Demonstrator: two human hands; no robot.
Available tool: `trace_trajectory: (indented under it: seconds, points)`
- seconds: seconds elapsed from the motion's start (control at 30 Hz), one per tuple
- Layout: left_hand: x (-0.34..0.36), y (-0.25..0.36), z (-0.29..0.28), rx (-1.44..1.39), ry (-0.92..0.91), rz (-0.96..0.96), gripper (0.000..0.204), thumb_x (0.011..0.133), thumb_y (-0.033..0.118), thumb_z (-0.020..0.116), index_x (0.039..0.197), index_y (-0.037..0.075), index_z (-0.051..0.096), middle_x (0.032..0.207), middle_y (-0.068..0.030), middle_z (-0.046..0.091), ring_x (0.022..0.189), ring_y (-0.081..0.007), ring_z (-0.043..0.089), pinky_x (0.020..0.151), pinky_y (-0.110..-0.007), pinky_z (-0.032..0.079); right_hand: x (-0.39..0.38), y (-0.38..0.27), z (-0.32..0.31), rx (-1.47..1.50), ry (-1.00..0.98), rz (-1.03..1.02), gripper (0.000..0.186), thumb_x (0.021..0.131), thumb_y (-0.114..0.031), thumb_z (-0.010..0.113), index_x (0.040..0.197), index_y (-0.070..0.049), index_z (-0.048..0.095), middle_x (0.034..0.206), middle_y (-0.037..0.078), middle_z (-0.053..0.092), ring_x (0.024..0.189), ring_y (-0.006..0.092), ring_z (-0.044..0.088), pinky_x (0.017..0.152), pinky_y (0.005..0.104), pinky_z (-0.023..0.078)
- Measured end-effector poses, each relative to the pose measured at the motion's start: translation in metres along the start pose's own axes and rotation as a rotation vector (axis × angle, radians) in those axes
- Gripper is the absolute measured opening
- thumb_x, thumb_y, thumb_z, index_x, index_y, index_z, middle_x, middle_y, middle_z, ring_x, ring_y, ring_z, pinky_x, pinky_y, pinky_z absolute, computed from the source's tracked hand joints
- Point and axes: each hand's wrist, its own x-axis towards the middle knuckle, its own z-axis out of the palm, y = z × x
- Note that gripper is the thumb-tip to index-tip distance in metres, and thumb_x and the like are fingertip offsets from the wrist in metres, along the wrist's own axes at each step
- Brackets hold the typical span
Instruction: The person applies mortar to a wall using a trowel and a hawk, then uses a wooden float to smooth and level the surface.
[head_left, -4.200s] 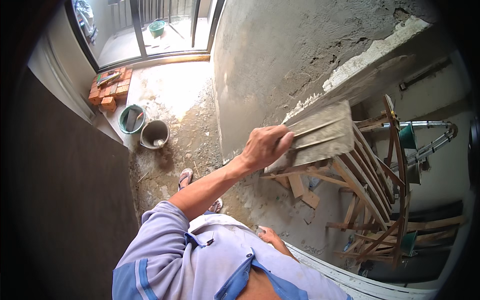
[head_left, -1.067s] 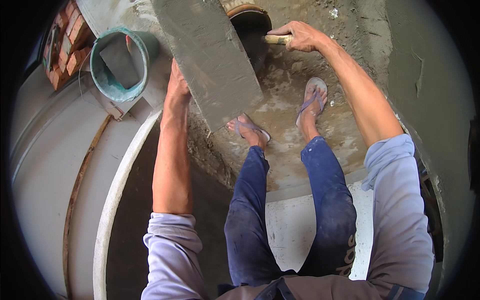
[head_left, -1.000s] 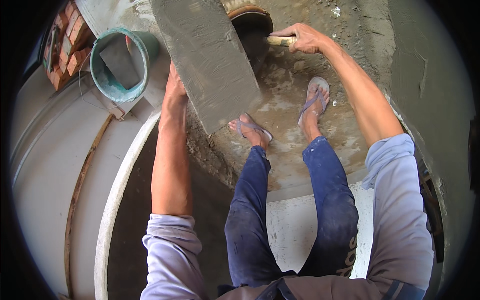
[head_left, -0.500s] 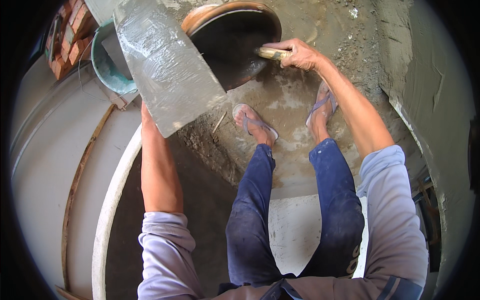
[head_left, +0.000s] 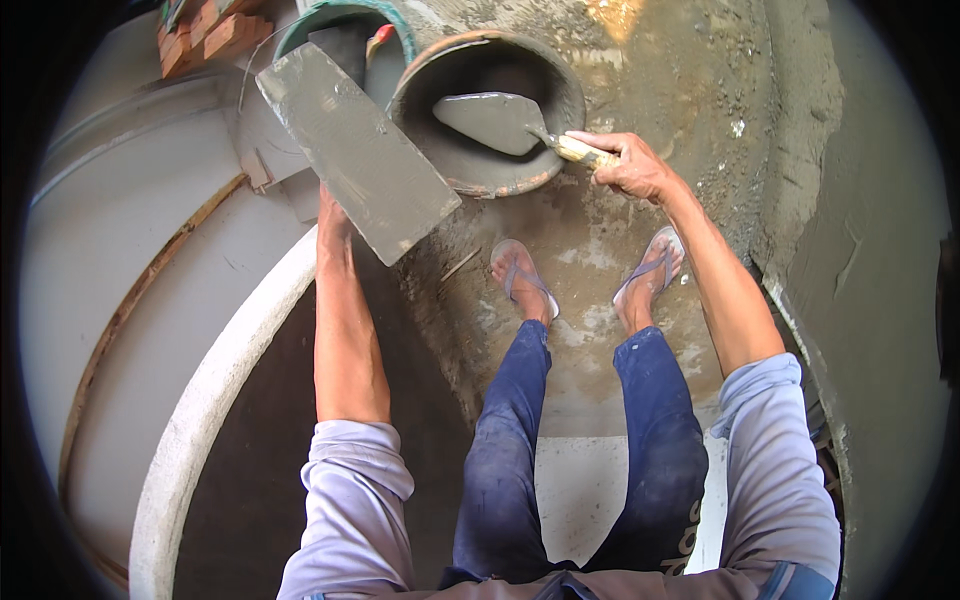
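Note:
My left hand point(head_left: 334, 212) is under a rectangular plastering float point(head_left: 358, 152), whose broad face is turned up and coated with a thin film of wet grey mortar. The float covers my fingers and its handle. My right hand point(head_left: 636, 168) is closed around the wooden handle of a pointed trowel point(head_left: 492, 120). The trowel's blade, smeared grey, lies level over the mouth of a round, mortar-stained tub point(head_left: 577, 100). The float's right edge overlaps the tub's left rim. What is deep inside the tub is dark and hard to make out.
A teal bucket point(head_left: 403, 30) with a red-ended tool point(head_left: 380, 38) stands behind the float. Bricks point(head_left: 236, 36) are stacked at the far left. A curved pale ledge point(head_left: 215, 385) borders a dark drop on my left. A freshly plastered wall point(head_left: 880, 240) rises on the right.
The trowel's blade has come up out of the dark tub and now shows fully. The float looks smaller and lower, away from my view, and the whole view has shifted somewhat.

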Motion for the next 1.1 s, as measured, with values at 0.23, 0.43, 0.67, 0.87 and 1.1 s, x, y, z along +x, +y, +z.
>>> trace_trajectory:
  seconds: [0.23, 0.43, 0.67, 0.87, 1.1]
  points:
    - [-0.058, -0.013, 0.004, -0.482, 0.221, -0.071, 0.056, 0.097, 0.044, 0.053, 0.131, 0.0, 0.05, 0.116, -0.0107, 0.061, 0.102, -0.0205, 0.061, 0.084, -0.034, 0.053, -0.037, -0.054, 0.008, 0.04, 0.014, 0.096, 0.071, 0.065, -0.003, 0.063, 0.135, -0.017, 0.06, 0.096, 0.0, 0.067, 0.062, 0.0072, 0.052, 0.056, 0.0232, 0.045]
    - [-0.085, -0.019, 0.059, -0.833, 0.206, -0.079, 0.057, 0.096, 0.048, 0.053, 0.131, 0.002, 0.052, 0.114, -0.0096, 0.062, 0.101, -0.0185, 0.062, 0.084, -0.033, 0.054, -0.118, -0.132, 0.019, -0.081, 0.068, 0.034, 0.072, 0.065, -0.007, 0.063, 0.136, -0.007, 0.057, 0.109, 0.004, 0.067, 0.076, 0.0082, 0.058, 0.067, 0.0243, 0.049]
    - [-0.114, -0.016, 0.134, -1.188, -0.064, -0.196, 0.055, 0.092, 0.048, 0.058, 0.126, 0.005, 0.056, 0.113, -0.0079, 0.064, 0.099, -0.021, 0.064, 0.082, -0.038, 0.056, -0.189, -0.188, 0.06, -0.223, 0.154, -0.168, 0.065, 0.072, -0.013, 0.066, 0.135, -0.001, 0.055, 0.109, 0.013, 0.068, 0.099, 0.017, 0.064, 0.089, 0.0291, 0.049]
    - [-0.166, 0.035, 0.127, -1.054, -0.061, -0.354, 0.054, 0.093, 0.047, 0.055, 0.129, 0.007, 0.055, 0.116, -0.0089, 0.063, 0.1, -0.0254, 0.064, 0.084, -0.042, 0.055, -0.195, -0.169, 0.094, -0.82, 0.408, -0.523, 0.066, 0.061, 0.002, 0.063, 0.126, -0.008, 0.063, 0.09, 0.013, 0.064, 0.074, 0.029, 0.062, 0.072, 0.0358, 0.052]
    - [-0.156, -0.006, 0.117, -1.046, -0.031, -0.356, 0.054, 0.093, 0.047, 0.055, 0.129, 0.007, 0.054, 0.116, -0.0089, 0.063, 0.1, -0.0257, 0.064, 0.084, -0.042, 0.055, -0.141, -0.083, 0.105, -0.771, 0.431, -0.881, 0.066, 0.062, 0.013, 0.067, 0.124, -0.01, 0.062, 0.096, 0.011, 0.059, 0.081, 0.0309, 0.058, 0.069, 0.0403, 0.049]
